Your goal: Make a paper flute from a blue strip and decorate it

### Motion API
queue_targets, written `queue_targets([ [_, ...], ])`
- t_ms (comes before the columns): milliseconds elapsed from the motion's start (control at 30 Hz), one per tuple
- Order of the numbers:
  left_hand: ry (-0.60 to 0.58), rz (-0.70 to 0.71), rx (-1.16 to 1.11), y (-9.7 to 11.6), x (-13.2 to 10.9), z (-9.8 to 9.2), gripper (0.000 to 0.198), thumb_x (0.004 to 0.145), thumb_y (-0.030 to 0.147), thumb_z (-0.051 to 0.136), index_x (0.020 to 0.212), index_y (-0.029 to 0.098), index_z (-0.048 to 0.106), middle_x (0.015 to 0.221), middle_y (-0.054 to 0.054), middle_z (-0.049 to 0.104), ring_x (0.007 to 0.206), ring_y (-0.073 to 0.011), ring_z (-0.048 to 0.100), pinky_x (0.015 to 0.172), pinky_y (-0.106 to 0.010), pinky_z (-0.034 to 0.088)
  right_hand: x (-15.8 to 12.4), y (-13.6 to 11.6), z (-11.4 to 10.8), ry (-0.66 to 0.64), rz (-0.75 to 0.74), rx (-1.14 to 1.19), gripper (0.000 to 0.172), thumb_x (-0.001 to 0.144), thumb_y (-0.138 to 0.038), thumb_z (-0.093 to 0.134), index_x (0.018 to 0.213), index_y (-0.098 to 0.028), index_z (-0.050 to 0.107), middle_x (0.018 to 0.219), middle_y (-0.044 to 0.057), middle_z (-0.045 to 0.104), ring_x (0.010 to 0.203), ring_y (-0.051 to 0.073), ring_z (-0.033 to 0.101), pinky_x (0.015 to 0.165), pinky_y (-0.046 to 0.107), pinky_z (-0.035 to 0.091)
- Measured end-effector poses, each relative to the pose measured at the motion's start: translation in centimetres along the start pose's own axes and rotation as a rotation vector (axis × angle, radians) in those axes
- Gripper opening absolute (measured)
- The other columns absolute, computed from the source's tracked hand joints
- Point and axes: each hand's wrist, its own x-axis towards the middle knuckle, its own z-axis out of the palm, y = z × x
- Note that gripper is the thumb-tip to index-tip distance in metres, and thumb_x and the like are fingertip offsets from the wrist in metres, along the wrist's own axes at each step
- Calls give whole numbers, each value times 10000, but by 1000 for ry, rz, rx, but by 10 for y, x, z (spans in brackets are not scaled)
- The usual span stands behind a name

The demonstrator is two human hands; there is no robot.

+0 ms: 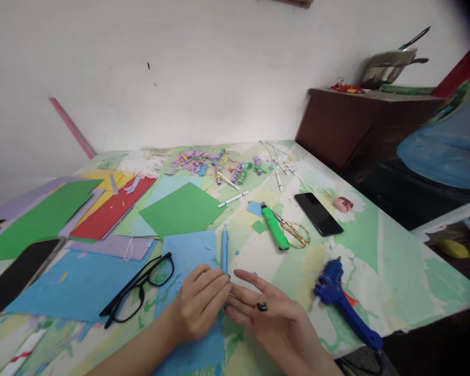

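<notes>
My left hand (pixel 199 308) rests on a blue paper sheet (pixel 188 256) near the table's front edge, its fingers curled together and pinching at something I cannot make out. My right hand (pixel 270 310) lies just right of it, fingers stretched out and apart, nothing in it; a dark ring sits on one finger. The fingertips of both hands meet. A blue pen (pixel 224 249) lies just beyond the hands. Black glasses (pixel 141 287) lie to the left of my left hand.
A blue glue gun (pixel 342 303) lies at the right. A green cutter (pixel 275 227), gold scissors (pixel 296 233) and a black phone (pixel 318 213) lie further back. Coloured paper sheets (pixel 113 209) cover the left. Paper scraps (pixel 203 159) sit by the wall. A dark tablet (pixel 18 274) lies far left.
</notes>
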Motion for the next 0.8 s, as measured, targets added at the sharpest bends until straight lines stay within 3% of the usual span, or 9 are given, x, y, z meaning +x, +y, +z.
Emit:
queue_targets([
  [100,-22,-104,-84,1,0,2,252,829,19,363,910,101,587,807,-114,691,823,-212,610,767,-377,459,0,1,0,4,-1,-18,542,637,-128,653,1158,-115,502,1117,178,655,1065,266,613,1007,435,326],
  [233,-91,-335,-227,7,6,3,237,802,-6,370,839,144,549,756,-78,646,758,-187,570,707,-337,445,-1,4,1,54,-61,-251,604,631,-120,693,1191,-160,470,1071,142,687,1076,260,608,997,433,333],
  [333,-181,-430,-261,11,8,1,237,806,-4,361,786,160,531,715,-56,611,726,-182,545,681,-332,426,-1,6,1,67,-90,-408,630,639,-148,713,1209,-203,452,1095,113,687,1113,243,584,1003,423,329],
  [467,-204,-396,-185,13,7,1,226,799,-1,351,782,154,515,726,-73,593,743,-199,532,677,-347,429,1,8,2,57,-100,-415,636,633,-151,713,1208,-208,449,1108,117,685,1120,247,582,1009,431,326],
  [633,-98,-296,-73,12,6,3,250,805,-17,340,866,141,523,786,-92,607,810,-202,544,731,-350,456,3,7,6,47,-87,-144,580,638,-131,657,1187,-138,469,1062,162,693,1062,266,622,1055,477,277],
  [800,-27,-358,-149,9,6,1,242,801,-33,357,854,162,489,806,-78,581,851,-197,540,767,-354,460,1,4,5,71,-78,-17,519,664,-113,616,1170,-109,502,1134,193,661,1110,277,602,1097,486,227],
])
